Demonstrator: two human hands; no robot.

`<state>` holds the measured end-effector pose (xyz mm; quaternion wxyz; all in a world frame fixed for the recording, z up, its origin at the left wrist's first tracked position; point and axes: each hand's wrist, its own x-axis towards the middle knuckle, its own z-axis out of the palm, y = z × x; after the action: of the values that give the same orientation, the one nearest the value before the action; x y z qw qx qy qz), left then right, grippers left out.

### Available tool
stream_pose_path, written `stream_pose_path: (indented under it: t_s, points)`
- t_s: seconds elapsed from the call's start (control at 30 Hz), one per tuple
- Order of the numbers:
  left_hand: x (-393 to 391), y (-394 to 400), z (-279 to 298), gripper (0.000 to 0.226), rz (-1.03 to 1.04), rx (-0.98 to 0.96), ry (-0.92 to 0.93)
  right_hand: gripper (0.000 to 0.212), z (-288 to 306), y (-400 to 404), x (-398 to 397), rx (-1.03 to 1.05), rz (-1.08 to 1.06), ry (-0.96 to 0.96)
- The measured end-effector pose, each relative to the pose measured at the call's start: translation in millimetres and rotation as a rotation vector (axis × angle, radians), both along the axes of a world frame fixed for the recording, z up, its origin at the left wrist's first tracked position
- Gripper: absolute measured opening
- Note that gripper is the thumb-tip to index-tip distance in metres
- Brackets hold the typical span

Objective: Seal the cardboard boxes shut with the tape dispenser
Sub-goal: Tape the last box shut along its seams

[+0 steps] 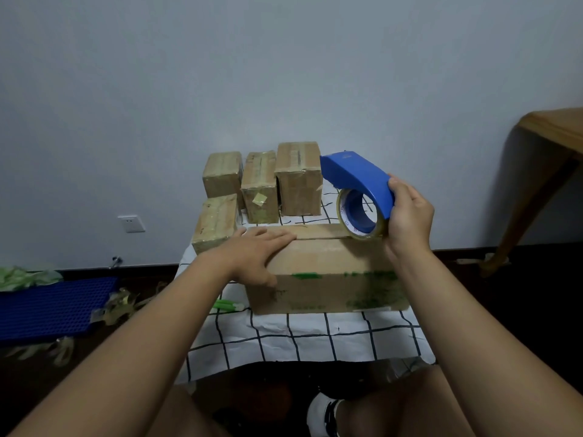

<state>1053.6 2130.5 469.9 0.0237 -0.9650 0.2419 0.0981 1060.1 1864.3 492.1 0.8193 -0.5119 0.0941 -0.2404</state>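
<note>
In the head view, the step in hand looks like the start of a taping pass over the large cardboard box, which sits in the middle of the checked cloth, its front face towards the near edge. The top flaps are folded down and the centre seam shows as a dark line with no tape visible over it, so I judge this box not yet sealed.

The right hand is curled round the blue tape dispenser, gripping the rear of its shell, thumb on top. The roll touches the box top at its right end, just by the seam, with the nose tilted up and towards the wall.

The left hand lies flat with fingers straight, pressing on the left part of the box top, thumb hanging over the front face. It holds nothing.

Next, the move likely calls for sticking the tape end down at the right edge and drawing the dispenser leftwards along the seam, the left hand steadying the flaps and giving way ahead of it.

Four smaller boxes, already showing tape, stand at the far left corner of the cloth.
</note>
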Motion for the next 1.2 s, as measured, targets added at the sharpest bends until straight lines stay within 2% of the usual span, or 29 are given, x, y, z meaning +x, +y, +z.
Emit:
stream_pose_path:
  t_s: [0.17, 0.37, 0.73, 1.0, 1.1, 1.2]
  points:
    - [-11.8, -10.7, -28.8, 0.080, 0.050, -0.078, -0.147, 0.015, -9.3, 13.5, 4.6, -0.045, 0.049, 0.025]
    - [-22.4, -16.2, -51.6, 0.075, 0.112, -0.164, -0.232, 0.018, -14.1, 35.4, 13.9, -0.045, 0.204, 0.022]
    - [-22.0, -14.7, -55.2, 0.077, 0.080, -0.216, -0.248, 0.017, -30.1, 70.1, 32.7, 0.167, 0.357, 0.064]
    - [-21.5, -16.2, -52.8, 0.081, 0.112, -0.241, -0.196, 0.015, -40.3, 68.9, 35.2, 0.111, 0.380, 0.105]
    - [-19.7, -15.5, -41.8, 0.078, 0.207, -0.454, -0.058, 0.016, -40.1, 67.8, 33.9, 0.118, 0.384, 0.114]
    - [-15.1, -13.5, -25.2, 0.042, 0.431, -0.987, 0.187, 0.017, -39.3, 67.8, 32.4, 0.117, 0.387, 0.125]
